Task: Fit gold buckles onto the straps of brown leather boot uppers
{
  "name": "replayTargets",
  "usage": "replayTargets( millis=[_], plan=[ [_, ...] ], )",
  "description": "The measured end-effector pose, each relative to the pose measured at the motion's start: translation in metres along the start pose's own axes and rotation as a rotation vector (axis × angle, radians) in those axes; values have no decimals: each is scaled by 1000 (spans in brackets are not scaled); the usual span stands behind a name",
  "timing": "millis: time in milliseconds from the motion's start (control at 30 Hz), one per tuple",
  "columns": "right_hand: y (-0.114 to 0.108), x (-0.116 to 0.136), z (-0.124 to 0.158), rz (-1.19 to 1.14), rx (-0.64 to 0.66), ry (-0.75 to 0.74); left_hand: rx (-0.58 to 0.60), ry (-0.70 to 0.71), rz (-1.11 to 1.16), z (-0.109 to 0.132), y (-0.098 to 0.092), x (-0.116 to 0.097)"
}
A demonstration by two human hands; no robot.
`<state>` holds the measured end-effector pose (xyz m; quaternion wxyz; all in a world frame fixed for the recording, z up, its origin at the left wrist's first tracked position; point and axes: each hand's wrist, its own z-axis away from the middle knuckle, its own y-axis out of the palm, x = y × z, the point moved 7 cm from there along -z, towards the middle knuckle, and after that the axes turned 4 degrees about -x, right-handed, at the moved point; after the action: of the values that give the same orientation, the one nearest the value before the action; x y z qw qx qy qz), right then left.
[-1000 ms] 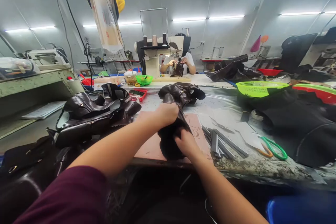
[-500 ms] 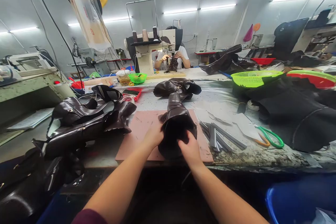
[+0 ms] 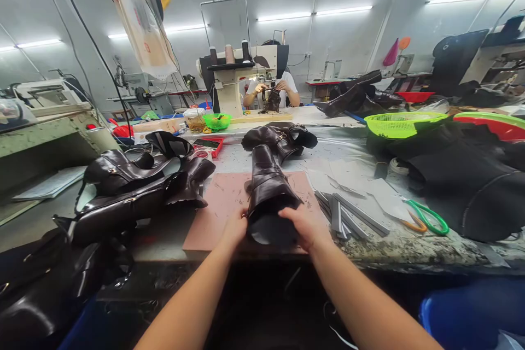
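Observation:
A dark brown leather boot upper point(image 3: 268, 186) lies lengthwise on a pink cutting mat point(image 3: 223, 202), its open shaft end towards me. My left hand point(image 3: 234, 228) grips the left side of that opening and my right hand point(image 3: 305, 225) grips the right side, fingers curled over the leather edge. The boot's far end reaches another dark boot piece point(image 3: 283, 136) further up the table.
A pile of brown boot uppers point(image 3: 135, 186) lies to the left. Grey strips point(image 3: 348, 217) and green-handled scissors point(image 3: 426, 221) lie to the right, near black material point(image 3: 471, 186) and a green basket point(image 3: 404, 123). A person point(image 3: 270, 90) works at a sewing machine point(image 3: 233, 79) opposite.
My left hand came down from the boot's middle to the near opening. Both hands now hold the opening's two sides, and the boot lies flatter and straighter on the mat.

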<state>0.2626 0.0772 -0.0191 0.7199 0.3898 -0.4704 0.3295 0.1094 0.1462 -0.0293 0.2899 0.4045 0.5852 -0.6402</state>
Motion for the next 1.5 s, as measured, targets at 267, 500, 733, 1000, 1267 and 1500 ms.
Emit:
replayTargets(
  millis=[267,500,733,1000,1267,1500],
  plan=[
    [7,-48,18,83,-21,4,-117,89,-305,38,-30,1],
    [0,-45,12,233,-12,-66,106,169,-427,57,0,-19],
    [-21,-33,11,600,86,11,172,145,-311,36,12,-6],
    [-42,-30,5,831,96,19,227,47,-177,29,14,11],
    [-42,-31,6,978,105,-37,234,-1,-107,25,14,20],
    [-37,-31,6,1057,105,-98,215,-5,-164,27,17,20]
  ],
)
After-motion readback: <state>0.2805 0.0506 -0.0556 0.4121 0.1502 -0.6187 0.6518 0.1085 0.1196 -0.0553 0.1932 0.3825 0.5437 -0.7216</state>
